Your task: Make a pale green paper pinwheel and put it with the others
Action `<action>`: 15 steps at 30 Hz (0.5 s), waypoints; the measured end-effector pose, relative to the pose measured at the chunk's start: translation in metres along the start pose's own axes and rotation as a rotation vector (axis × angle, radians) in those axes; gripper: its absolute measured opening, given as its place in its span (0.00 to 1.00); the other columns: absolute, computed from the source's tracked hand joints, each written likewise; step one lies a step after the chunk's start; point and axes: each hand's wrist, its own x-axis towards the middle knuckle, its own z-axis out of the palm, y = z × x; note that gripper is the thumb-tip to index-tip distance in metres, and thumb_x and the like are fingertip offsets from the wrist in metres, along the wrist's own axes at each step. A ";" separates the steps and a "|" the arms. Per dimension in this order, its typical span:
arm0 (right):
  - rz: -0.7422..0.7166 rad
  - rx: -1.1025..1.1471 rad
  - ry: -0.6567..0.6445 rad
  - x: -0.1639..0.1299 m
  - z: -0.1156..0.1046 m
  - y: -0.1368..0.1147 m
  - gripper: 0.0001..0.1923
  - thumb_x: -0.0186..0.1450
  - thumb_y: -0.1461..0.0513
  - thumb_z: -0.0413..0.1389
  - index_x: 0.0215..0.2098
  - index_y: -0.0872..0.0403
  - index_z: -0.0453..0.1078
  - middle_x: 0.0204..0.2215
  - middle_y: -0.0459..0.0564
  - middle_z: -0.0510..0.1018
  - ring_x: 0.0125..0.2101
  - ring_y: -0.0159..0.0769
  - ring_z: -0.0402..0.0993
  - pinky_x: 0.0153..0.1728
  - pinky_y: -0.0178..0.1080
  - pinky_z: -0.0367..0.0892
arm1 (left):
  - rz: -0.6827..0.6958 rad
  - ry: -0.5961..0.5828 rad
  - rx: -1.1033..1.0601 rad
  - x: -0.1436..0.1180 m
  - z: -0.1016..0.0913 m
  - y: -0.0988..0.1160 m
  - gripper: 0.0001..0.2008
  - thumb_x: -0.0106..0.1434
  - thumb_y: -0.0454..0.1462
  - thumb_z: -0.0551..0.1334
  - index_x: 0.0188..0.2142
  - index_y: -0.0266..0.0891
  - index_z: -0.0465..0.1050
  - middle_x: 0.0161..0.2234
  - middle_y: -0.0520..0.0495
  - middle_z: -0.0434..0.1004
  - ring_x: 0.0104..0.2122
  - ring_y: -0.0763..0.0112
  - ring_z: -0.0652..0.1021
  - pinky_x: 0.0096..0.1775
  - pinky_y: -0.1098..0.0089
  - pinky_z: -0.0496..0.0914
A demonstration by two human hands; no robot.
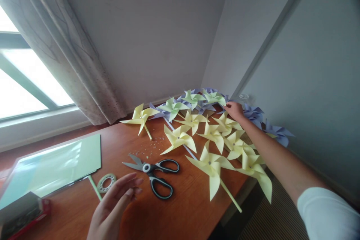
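My right hand [234,110] reaches to the far edge of the surface [180,210], fingers curled onto a green pinwheel [214,98] among the yellow pinwheels [211,165]. My left hand [115,202] hovers spread and empty at the near edge, just beside the scissors [153,172] and tape roll [106,182].

Bare worktop [180,210] lies open between the scissors [153,172] and the near edge. Pinwheels [208,135] crowd the far right corner against the wall, closing that side. At the left, green paper sheets [56,165] and a tape ring [106,182] take the room.
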 end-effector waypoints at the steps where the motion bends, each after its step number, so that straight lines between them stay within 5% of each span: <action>1: -0.003 0.000 0.001 0.000 0.000 0.001 0.17 0.71 0.56 0.57 0.55 0.54 0.70 0.53 0.53 0.75 0.48 0.43 0.76 0.48 0.49 0.75 | -0.001 0.001 0.000 0.000 0.000 0.000 0.24 0.50 0.48 0.75 0.45 0.44 0.82 0.46 0.45 0.84 0.41 0.59 0.82 0.41 0.73 0.78; 15: -0.073 -0.068 -0.010 -0.031 -0.013 0.035 0.16 0.72 0.56 0.57 0.54 0.54 0.71 0.53 0.53 0.76 0.48 0.42 0.76 0.48 0.48 0.75 | -0.001 -0.038 0.019 -0.002 -0.001 -0.001 0.23 0.53 0.49 0.73 0.46 0.43 0.80 0.46 0.46 0.83 0.42 0.60 0.81 0.41 0.75 0.77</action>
